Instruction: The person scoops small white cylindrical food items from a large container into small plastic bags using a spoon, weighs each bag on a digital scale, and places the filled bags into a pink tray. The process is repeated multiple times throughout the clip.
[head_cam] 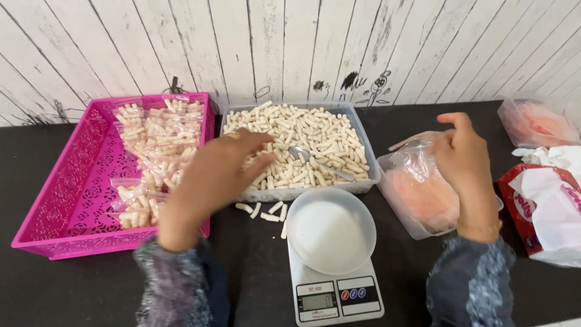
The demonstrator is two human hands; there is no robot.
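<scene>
Fingers of my left hand (221, 172) spread over the snack tub (357, 130) behind the scale (334, 295); my right hand (463, 160), beside it, pinches a clear bag (417, 181) to lift it.

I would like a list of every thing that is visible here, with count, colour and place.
pink basket: one, magenta, left on the table
filled bags: several, clear with pale snacks, inside the basket
clear tub: one, full of cream snack sticks, centre back
spoon: one, metal, lying in the tub
loose sticks: a few, cream, in front of the tub
scale: one, white, front centre
bowl: one, white, on the scale
bag container: one, clear, right of the tub
left hand: over the tub's left edge
right hand: above the bag container
</scene>
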